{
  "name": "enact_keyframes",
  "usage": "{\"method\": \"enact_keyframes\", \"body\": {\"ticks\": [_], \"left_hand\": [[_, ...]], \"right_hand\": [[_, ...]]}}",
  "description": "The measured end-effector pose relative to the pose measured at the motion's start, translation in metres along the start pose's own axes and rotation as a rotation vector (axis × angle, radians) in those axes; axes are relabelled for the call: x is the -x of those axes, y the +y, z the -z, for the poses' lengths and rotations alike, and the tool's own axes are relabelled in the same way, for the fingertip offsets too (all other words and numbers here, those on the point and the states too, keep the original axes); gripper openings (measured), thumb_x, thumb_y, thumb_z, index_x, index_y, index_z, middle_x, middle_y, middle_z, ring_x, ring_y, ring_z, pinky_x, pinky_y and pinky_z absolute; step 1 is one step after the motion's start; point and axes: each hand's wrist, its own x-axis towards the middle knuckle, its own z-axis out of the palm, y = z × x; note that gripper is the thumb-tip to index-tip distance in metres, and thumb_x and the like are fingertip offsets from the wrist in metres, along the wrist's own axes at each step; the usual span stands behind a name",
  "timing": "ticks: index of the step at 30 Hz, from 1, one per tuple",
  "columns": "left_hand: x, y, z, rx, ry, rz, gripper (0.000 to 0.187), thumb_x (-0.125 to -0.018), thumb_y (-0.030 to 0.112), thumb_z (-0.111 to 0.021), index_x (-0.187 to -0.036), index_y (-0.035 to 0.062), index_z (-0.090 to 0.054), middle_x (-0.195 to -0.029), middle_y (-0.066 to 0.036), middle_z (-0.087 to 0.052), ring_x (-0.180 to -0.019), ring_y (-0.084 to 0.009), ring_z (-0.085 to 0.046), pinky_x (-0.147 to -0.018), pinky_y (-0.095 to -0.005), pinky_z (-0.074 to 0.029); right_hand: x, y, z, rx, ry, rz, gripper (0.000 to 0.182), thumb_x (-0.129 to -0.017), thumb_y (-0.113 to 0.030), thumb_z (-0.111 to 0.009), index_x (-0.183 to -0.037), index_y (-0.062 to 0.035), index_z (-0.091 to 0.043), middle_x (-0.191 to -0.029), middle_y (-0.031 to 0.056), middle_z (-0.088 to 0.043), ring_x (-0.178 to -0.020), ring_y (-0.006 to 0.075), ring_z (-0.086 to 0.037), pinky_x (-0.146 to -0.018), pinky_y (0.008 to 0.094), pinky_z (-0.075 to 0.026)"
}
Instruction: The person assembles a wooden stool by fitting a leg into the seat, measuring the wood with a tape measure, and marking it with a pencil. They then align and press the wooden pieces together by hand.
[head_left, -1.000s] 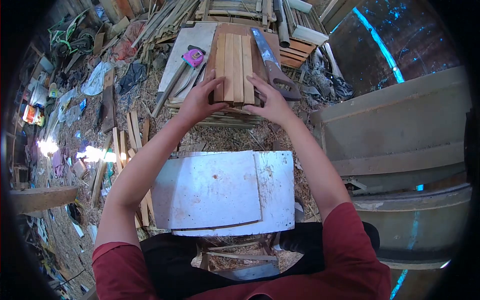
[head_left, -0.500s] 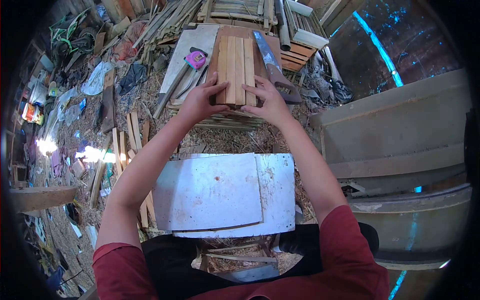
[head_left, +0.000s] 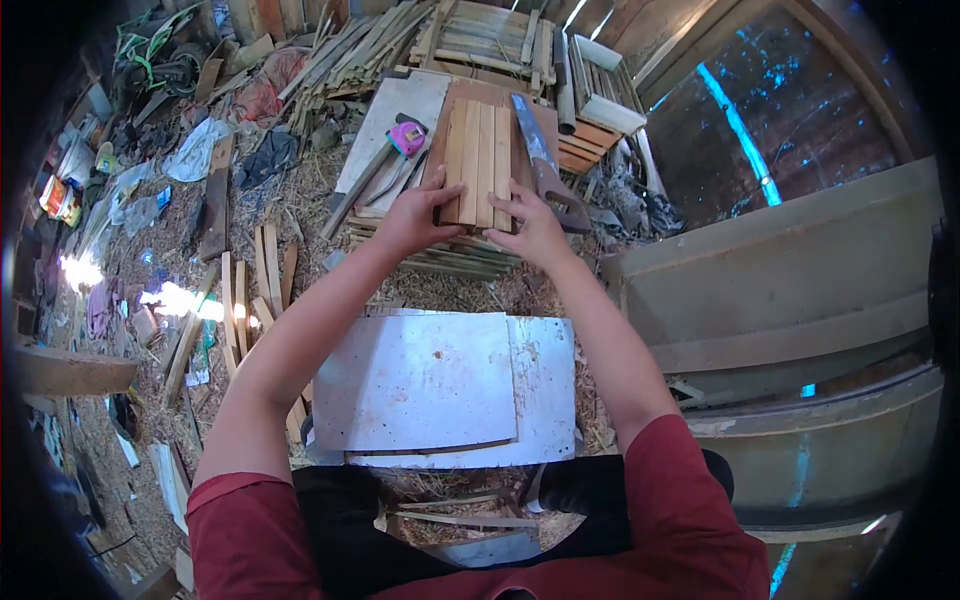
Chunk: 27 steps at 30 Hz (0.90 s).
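I have the slats [head_left: 478, 162] under both hands: a few short wooden strips laid side by side, flush, on a brown board [head_left: 500, 100] that rests on a low stack of lumber. My left hand [head_left: 415, 218] presses on the near left corner, fingers spread flat and thumb along the end; my right hand [head_left: 535, 225] does the same at the near right corner. Neither hand closes around anything; they push and square the ends.

I judge the slats light, stiff and dry, likely rough, not slippery and not fragile, though loose enough to slide apart. The best hold looks to be across the near ends, pinching the set together from both outer edges.

A handsaw [head_left: 545, 170] lies just right of the slats, handle near my right hand. A pink tape measure [head_left: 406, 138] and a hammer [head_left: 365, 180] lie to the left on a pale panel [head_left: 405, 95].

A white sheet [head_left: 440, 385] lies between me and the stack. The ground is straw, shavings and scattered offcuts, with litter far left and large dark metal sheets to the right.
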Motion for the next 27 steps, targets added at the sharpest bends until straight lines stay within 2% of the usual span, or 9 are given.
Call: {"method": "enact_keyframes", "body": {"ticks": [6, 11, 13, 15, 18, 22, 23, 25, 27], "left_hand": [[0.001, -0.014, -0.011, -0.079, -0.001, -0.044, 0.078, -0.072, 0.029, -0.091, -0.143, 0.0118, -0.064, -0.152, -0.036, -0.048, -0.127, -0.0458, -0.062, -0.109, -0.0441, -0.051], [0.004, -0.003, 0.014, -0.305, -0.101, -0.156, 0.074, -0.078, 0.026, -0.086, -0.146, 0.0125, -0.061, -0.152, -0.032, -0.050, -0.127, -0.0465, -0.061, -0.110, -0.0471, -0.049], [0.010, 0.016, 0.061, -0.141, -0.213, -0.143, 0.072, -0.085, 0.021, -0.081, -0.151, 0.0099, -0.055, -0.158, -0.024, -0.048, -0.138, -0.0426, -0.054, -0.116, -0.0462, -0.044], [0.040, 0.043, 0.119, -0.017, -0.003, -0.225, 0.063, -0.092, 0.018, -0.076, -0.151, 0.0105, -0.055, -0.156, -0.020, -0.053, -0.138, -0.0379, -0.055, -0.116, -0.0445, -0.044], [0.109, 0.078, 0.221, -0.062, 0.026, -0.140, 0.043, -0.099, 0.020, -0.072, -0.140, 0.0079, -0.065, -0.144, -0.015, -0.064, -0.136, -0.0325, -0.059, -0.114, -0.0418, -0.046], [0.241, 0.050, 0.273, -0.151, 0.270, 0.210, 0.029, -0.102, 0.019, -0.068, -0.129, 0.0063, -0.071, -0.130, -0.014, -0.072, -0.125, -0.0286, -0.066, -0.105, -0.0393, -0.050], [0.277, 0.026, 0.267, -0.152, 0.362, 0.251, 0.030, -0.100, 0.023, -0.069, -0.124, 0.0054, -0.071, -0.117, -0.014, -0.075, -0.110, -0.0290, -0.072, -0.097, -0.0395, -0.054], [0.370, -0.016, 0.219, -0.225, 0.532, 0.751, 0.032, -0.098, 0.033, -0.072, -0.114, 0.0053, -0.076, -0.105, -0.012, -0.078, -0.097, -0.0239, -0.075, -0.088, -0.0371, -0.057], [0.404, -0.040, 0.172, -0.013, 0.583, 0.964, 0.041, -0.094, 0.038, -0.073, -0.110, 0.0009, -0.076, -0.105, -0.019, -0.076, -0.097, -0.0329, -0.074, -0.087, -0.0419, -0.058]], "right_hand": [[0.000, -0.006, -0.003, -0.067, -0.064, -0.076, 0.065, -0.077, -0.022, -0.091, -0.139, -0.0139, -0.070, -0.158, 0.0329, -0.043, -0.146, 0.0429, -0.048, -0.118, 0.0407, -0.043], [-0.011, -0.020, 0.005, 0.370, -0.260, -0.100, 0.077, -0.078, -0.029, -0.090, -0.148, -0.0139, -0.062, -0.164, 0.0353, -0.032, -0.154, 0.0484, -0.031, -0.125, 0.0452, -0.033], [-0.011, -0.090, 0.010, 0.550, -0.258, -0.192, 0.076, -0.084, -0.035, -0.083, -0.151, -0.0119, -0.057, -0.162, 0.0348, -0.034, -0.152, 0.0500, -0.032, -0.124, 0.0544, -0.031], [-0.006, -0.113, -0.008, 0.480, -0.206, -0.130, 0.074, -0.086, -0.036, -0.081, -0.151, -0.0114, -0.056, -0.161, 0.0347, -0.036, -0.151, 0.0502, -0.035, -0.123, 0.0575, -0.031], [0.007, -0.179, -0.031, 0.043, -0.130, -0.042, 0.064, -0.089, -0.033, -0.078, -0.146, -0.0099, -0.060, -0.158, 0.0330, -0.042, -0.149, 0.0488, -0.039, -0.122, 0.0619, -0.030], [0.010, -0.260, -0.070, -0.038, -0.329, 0.180, 0.051, -0.092, -0.031, -0.074, -0.138, -0.0090, -0.065, -0.150, 0.0236, -0.055, -0.142, 0.0426, -0.049, -0.121, 0.0636, -0.032], [0.009, -0.273, -0.082, -0.097, -0.377, 0.183, 0.049, -0.093, -0.030, -0.073, -0.137, -0.0092, -0.066, -0.148, 0.0219, -0.057, -0.140, 0.0416, -0.052, -0.121, 0.0637, -0.032], [0.006, -0.295, -0.120, -0.197, -0.479, 0.187, 0.046, -0.094, -0.030, -0.072, -0.135, -0.0098, -0.067, -0.143, 0.0180, -0.062, -0.135, 0.0385, -0.057, -0.121, 0.0640, -0.033], [0.007, -0.303, -0.139, -0.135, -0.527, 0.236, 0.045, -0.094, -0.030, -0.072, -0.134, -0.0095, -0.067, -0.142, 0.0173, -0.062, -0.134, 0.0382, -0.057, -0.121, 0.0642, -0.033]]}}
